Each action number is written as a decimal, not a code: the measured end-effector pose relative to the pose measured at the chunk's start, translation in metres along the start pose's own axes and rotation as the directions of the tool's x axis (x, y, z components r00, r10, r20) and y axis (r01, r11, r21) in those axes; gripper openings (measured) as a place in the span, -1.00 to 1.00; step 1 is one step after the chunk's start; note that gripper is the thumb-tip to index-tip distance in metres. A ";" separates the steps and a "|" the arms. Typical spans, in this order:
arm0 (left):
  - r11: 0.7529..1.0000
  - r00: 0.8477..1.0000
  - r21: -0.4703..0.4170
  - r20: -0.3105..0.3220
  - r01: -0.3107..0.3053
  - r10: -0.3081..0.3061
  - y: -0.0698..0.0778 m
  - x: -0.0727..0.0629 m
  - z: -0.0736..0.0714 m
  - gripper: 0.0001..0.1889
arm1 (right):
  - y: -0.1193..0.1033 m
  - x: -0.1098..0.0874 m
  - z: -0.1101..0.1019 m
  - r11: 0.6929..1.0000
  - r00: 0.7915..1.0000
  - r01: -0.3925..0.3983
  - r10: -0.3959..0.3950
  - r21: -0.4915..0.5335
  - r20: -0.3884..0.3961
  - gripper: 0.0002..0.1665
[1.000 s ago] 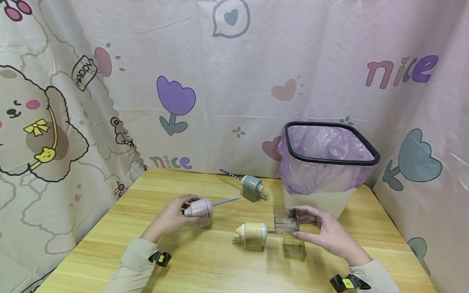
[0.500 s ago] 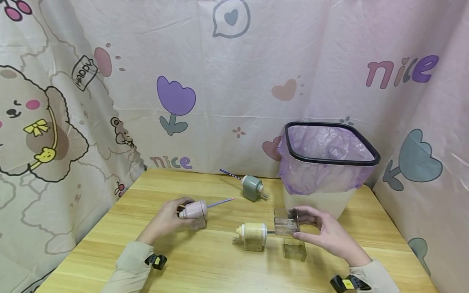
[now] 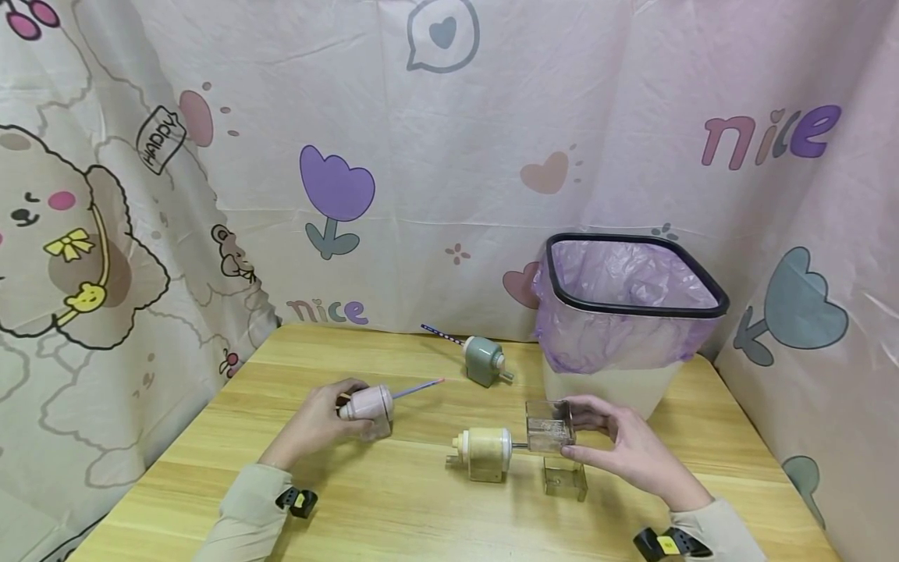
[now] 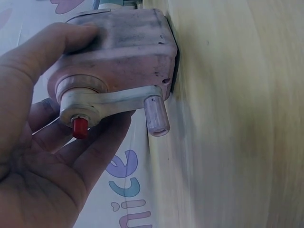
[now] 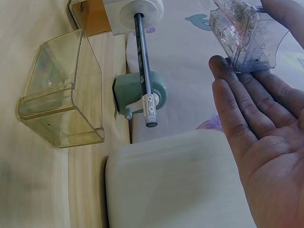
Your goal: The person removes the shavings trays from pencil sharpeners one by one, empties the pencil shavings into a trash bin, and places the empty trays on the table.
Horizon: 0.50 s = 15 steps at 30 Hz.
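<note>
My left hand grips a pink crank pencil sharpener at the left of the table, thumb on top. A blue pencil with a pink end points right out of it. Close up in the left wrist view are the sharpener's crank and a red tip at its hub. My right hand pinches a clear shavings drawer with shavings inside, raised over the table. Below it a yellowish clear drawer sits beside a yellow sharpener, which has a dark pencil in it.
A green sharpener with a patterned pencil stands at the back of the wooden table. Behind my right hand is a white bin with a black rim and a purple bag. A printed curtain hangs behind.
My left hand has moved left and slightly toward me with the pink sharpener and its pencil. The right hand and its drawer have stayed put.
</note>
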<state>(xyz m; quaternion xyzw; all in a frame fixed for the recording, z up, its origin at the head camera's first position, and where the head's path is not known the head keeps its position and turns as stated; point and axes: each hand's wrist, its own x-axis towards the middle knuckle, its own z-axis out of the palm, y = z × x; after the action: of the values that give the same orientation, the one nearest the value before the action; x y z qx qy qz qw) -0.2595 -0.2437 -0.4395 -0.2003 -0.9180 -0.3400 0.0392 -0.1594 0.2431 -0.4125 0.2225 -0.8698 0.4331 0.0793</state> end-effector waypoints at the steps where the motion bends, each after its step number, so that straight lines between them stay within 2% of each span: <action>1: 1.000 1.000 0.004 -0.003 0.001 -0.001 0.000 0.000 0.000 -0.42 | 0.000 0.000 0.000 1.000 1.000 -0.002 0.002 0.001 0.000 -0.33; 8: 0.999 1.000 0.029 -0.004 0.018 -0.018 0.003 0.001 -0.001 -0.42 | 0.003 0.000 0.000 1.000 1.000 -0.024 0.024 0.001 -0.010 -0.32; 15: 0.998 0.999 0.054 0.026 0.033 -0.035 0.007 0.001 -0.003 -0.40 | 0.001 -0.001 -0.003 1.000 1.000 -0.001 0.001 0.000 -0.007 -0.32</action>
<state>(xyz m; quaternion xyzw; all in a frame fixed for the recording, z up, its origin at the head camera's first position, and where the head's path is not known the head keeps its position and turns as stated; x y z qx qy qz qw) -0.2582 -0.2406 -0.4324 -0.1881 -0.9305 -0.3132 0.0266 -0.1592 0.2464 -0.4120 0.2205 -0.8697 0.4339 0.0822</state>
